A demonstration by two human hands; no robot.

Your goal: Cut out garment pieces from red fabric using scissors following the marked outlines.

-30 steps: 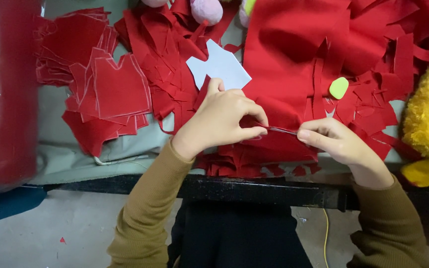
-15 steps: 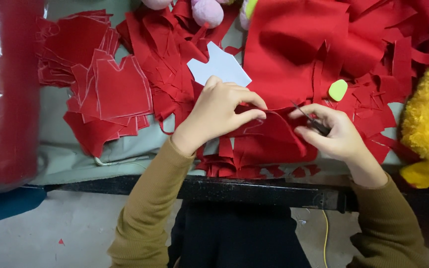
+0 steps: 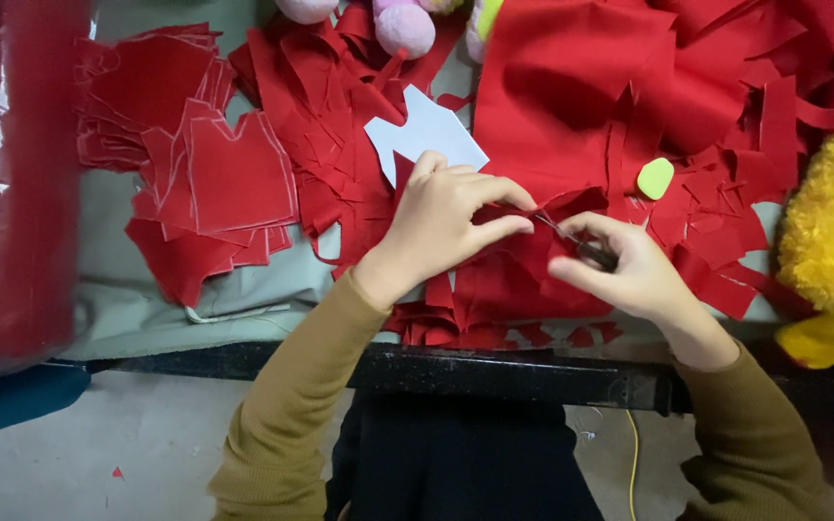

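The left hand (image 3: 441, 217) pinches a piece of red fabric (image 3: 523, 270) between thumb and forefinger, fingers clenched on the cloth at the middle of the surface (image 3: 147, 309). The right hand (image 3: 625, 265) grips a pair of small scissors (image 3: 571, 239), fingers closed around the dark handles, with the blades pointing left toward the left hand's fingertips and meeting the held fabric. The fabric lies on a heap of red offcuts near the front edge of the surface. A white paper pattern (image 3: 427, 130) lies just behind the left hand, partly covered by it. A stack of cut red pieces (image 3: 229, 178) with pale outlines sits to the left, well apart from both hands. A small green piece (image 3: 655, 178) lies behind the right hand. A yellow plush toy (image 3: 832, 232) occupies the right edge. A red roll (image 3: 16, 183) stands at the far left.
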